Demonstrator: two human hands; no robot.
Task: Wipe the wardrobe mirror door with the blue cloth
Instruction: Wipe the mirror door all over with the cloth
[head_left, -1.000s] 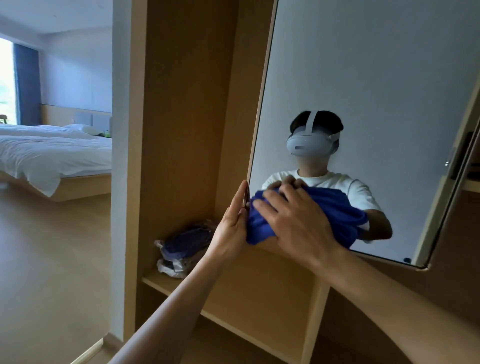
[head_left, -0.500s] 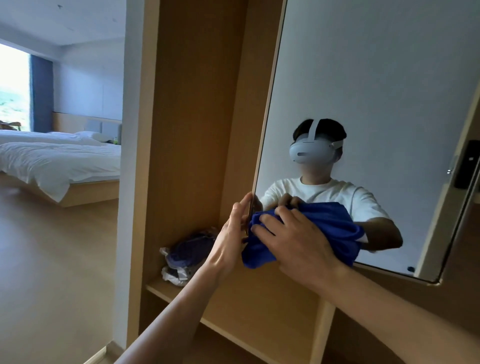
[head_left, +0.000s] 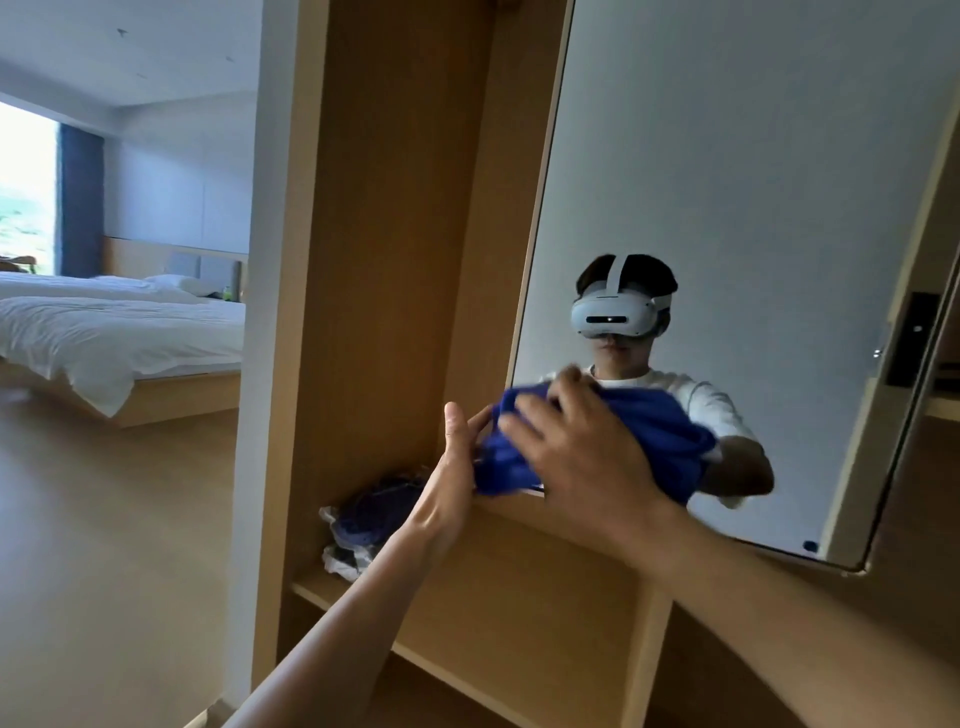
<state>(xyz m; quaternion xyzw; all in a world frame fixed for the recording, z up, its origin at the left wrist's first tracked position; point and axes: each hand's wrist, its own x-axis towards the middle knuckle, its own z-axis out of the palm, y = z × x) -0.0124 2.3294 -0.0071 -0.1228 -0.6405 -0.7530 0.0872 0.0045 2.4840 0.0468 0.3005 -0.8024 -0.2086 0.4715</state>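
Note:
The wardrobe mirror door (head_left: 727, 182) stands open at a tilt and reflects a person wearing a white headset. My right hand (head_left: 587, 462) holds the bunched blue cloth (head_left: 506, 470) against the glass at the mirror's lower left corner, with its fingers curved over the fabric and blurred. My left hand (head_left: 452, 467) grips the door's left edge just beside the cloth, thumb pointing up and fingers curled round the edge.
The open wooden wardrobe (head_left: 395, 234) lies behind the door. On its shelf (head_left: 467, 623), close under my left wrist, sits a bundle of dark and white bags (head_left: 363, 519). A white bed (head_left: 130, 332) and wooden floor lie to the left.
The cloth stays at the mirror's lower left corner while my right hand shifts slightly over it, its fingers now blurred. My left hand keeps its hold on the door's edge.

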